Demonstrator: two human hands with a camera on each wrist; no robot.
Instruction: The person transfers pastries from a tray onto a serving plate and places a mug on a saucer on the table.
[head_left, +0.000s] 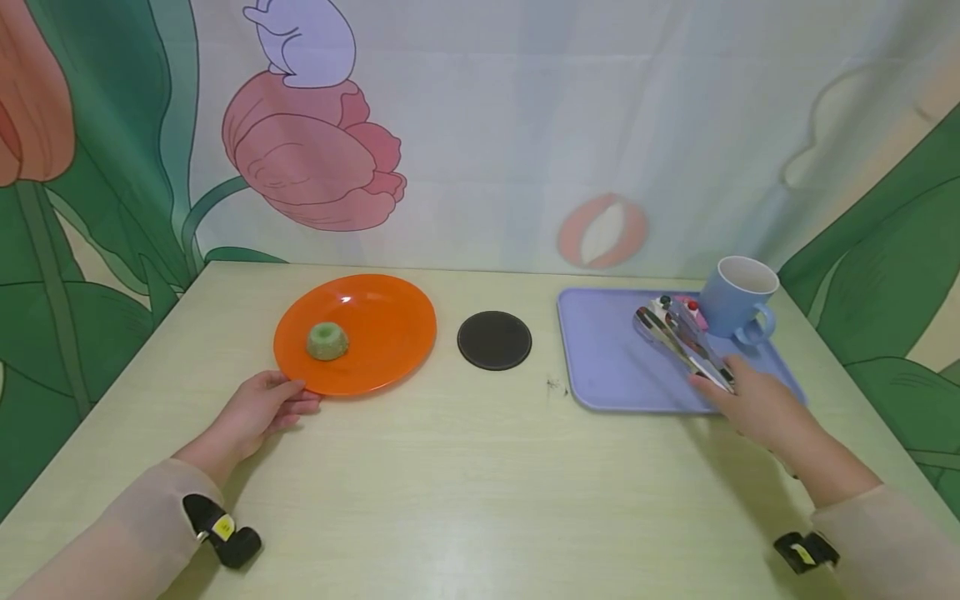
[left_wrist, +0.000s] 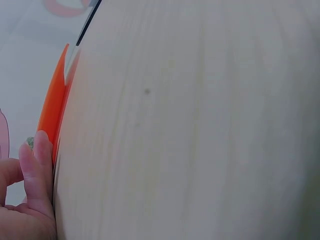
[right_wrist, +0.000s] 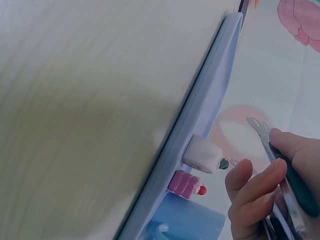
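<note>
At the left, my left hand point(head_left: 258, 412) pinches the near-left rim of an orange plate point(head_left: 382, 350), thumb on top. A small green ring-topped cake point(head_left: 327, 342) sits on that plate. Over the lilac tray point(head_left: 607, 379), my right hand point(head_left: 765, 408) grips metal tongs point(head_left: 705, 369), their tips pointing away and left. The right wrist view shows a slotted tip and a dark green grip. Beyond the tongs on the tray are a white cake point(right_wrist: 202, 154) with a green topping and a pink cake point(right_wrist: 184, 184) with a red one. Nothing is visibly held between the tongs' tips.
A light blue mug point(head_left: 726, 300) stands in the tray's far right corner, its handle toward the right front. Between plate and tray lies a round black coaster point(head_left: 494, 340). A printed curtain point(head_left: 487, 150) hangs behind the table.
</note>
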